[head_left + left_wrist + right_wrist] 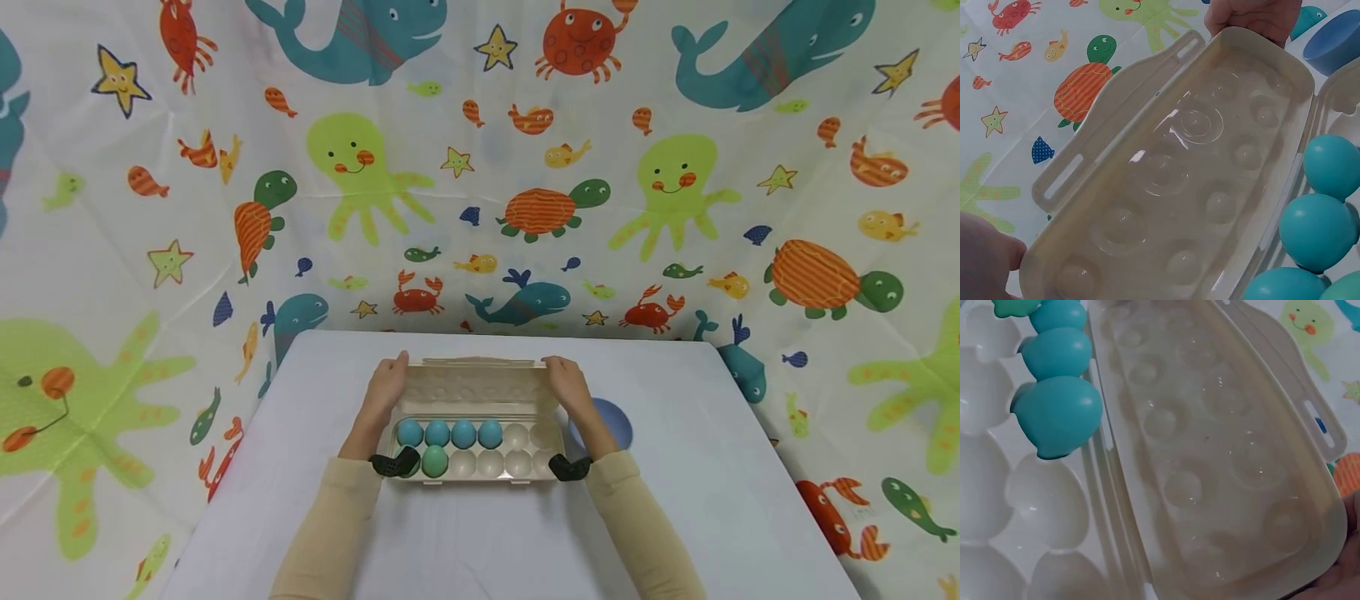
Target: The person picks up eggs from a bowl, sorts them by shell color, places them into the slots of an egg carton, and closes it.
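A cream egg carton (517,483) lies opened out, its lid (476,385) raised at the back. My left hand (384,385) grips the lid's left end, thumb at the edge in the left wrist view. On the opposite end, my right hand (568,385) holds the lid's corner, fingers beneath it in the right wrist view. Several turquoise eggs (463,433) fill the left part of the back row. A green egg (435,461) sits in the front row; the cup left of it is mostly hidden by the black wrist camera. The cups toward the right hold nothing.
A blue round bowl (613,423) stands right of the carton, partly behind my right forearm. The white table (480,542) ends at a curtain (465,275) printed with sea animals. Black wrist cameras (570,468) hang over the carton's front corners.
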Demonstrator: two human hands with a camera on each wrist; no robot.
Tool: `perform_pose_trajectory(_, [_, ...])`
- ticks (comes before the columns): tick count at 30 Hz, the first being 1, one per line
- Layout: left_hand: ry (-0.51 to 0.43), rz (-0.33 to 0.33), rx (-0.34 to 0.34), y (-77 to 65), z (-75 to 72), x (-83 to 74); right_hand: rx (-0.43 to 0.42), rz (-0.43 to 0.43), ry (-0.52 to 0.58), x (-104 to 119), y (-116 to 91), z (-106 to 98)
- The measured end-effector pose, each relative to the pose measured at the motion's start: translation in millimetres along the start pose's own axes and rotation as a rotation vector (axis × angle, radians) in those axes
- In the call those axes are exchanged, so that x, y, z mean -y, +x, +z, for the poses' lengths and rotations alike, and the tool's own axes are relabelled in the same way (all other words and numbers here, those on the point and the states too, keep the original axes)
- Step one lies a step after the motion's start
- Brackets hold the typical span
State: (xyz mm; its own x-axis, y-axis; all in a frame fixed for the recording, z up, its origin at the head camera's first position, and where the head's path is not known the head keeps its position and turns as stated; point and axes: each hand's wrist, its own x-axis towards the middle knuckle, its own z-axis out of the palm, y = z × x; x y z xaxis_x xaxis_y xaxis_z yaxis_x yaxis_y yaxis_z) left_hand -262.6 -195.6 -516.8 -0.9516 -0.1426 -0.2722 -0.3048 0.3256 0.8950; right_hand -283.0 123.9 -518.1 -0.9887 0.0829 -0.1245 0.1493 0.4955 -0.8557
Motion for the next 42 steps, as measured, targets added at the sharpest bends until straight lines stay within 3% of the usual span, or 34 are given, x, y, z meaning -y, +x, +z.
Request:
perform_pose_trajectory(9, [0.023, 0.011, 0.04, -16.0, -6.5, 12.0, 0.008, -0.054, -0.083, 2.0, -26.0, -6.3])
perform_pose_trajectory(15, [0.046, 0.067, 0.055, -32.9, -6.2, 19.7, 0.029, -0.142, -0.169, -6.3, -49.0, -7.4])
perform_pose_trajectory(21, [0.232, 0.196, 0.001, -54.4, 0.8, 26.3, 0.046, -0.248, -0.271, -14.1, -70.7, 1.5])
perform_pose_trajectory(26, [0.364, 0.305, -0.055, -74.4, 13.0, 38.3, 0.036, -0.361, -0.441, -23.1, -91.0, 15.0])
perform_pose_trajectory(32, [0.481, 0.364, -0.12, -89.1, 30.5, 64.2, 0.035, -0.429, -0.569, -42.0, -113.5, 28.7])
perform_pose_trajectory(39, [0.703, 0.441, -0.116, -97.1, 40.0, 87.3, -0.013, -0.542, -0.699, -64.3, -124.6, 42.5])
perform_pose_trajectory(42, [0.744, 0.456, -0.129, -99.3, 43.2, 95.3, -0.025, -0.572, -0.72, -74.0, -126.7, 46.8])
